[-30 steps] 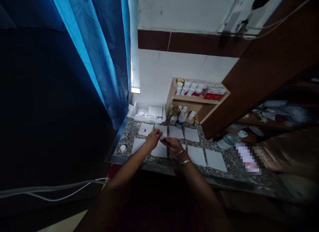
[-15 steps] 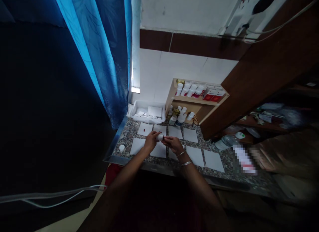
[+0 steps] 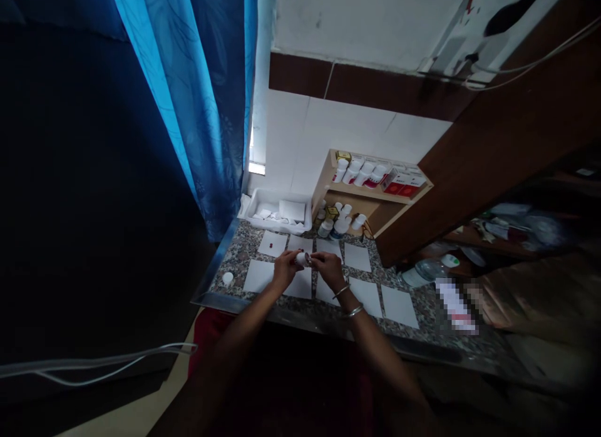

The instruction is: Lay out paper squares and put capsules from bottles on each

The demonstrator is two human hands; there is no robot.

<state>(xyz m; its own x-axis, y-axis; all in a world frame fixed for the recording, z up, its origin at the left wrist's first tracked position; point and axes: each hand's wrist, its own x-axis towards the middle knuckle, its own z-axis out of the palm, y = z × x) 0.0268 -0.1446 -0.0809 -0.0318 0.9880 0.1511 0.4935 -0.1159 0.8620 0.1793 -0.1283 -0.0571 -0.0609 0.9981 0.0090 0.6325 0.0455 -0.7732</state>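
Note:
My left hand (image 3: 285, 269) is closed around a small white pill bottle (image 3: 301, 258), tipped on its side with its mouth turned towards my right hand. At that mouth, the fingers of my right hand (image 3: 331, 269) are pinched together; what they hold, if anything, is too small to make out. Both hands are above the white paper squares laid out in two rows. Two dark red tablets (image 3: 271, 245) rest on the back left paper (image 3: 280, 238). A white bottle cap (image 3: 228, 278) lies on the counter to the left.
Behind the papers stand a white plastic tray (image 3: 307, 224) of paper pieces and a wooden shelf (image 3: 399, 199) with several bottles and boxes. A clear bottle (image 3: 422, 272) lies at the right of the speckled counter (image 3: 230, 249). A blue curtain (image 3: 206, 111) hangs at left.
The bottle's mouth has turned more towards the camera, and my right fingers have shifted slightly at it. The whole view has moved a little.

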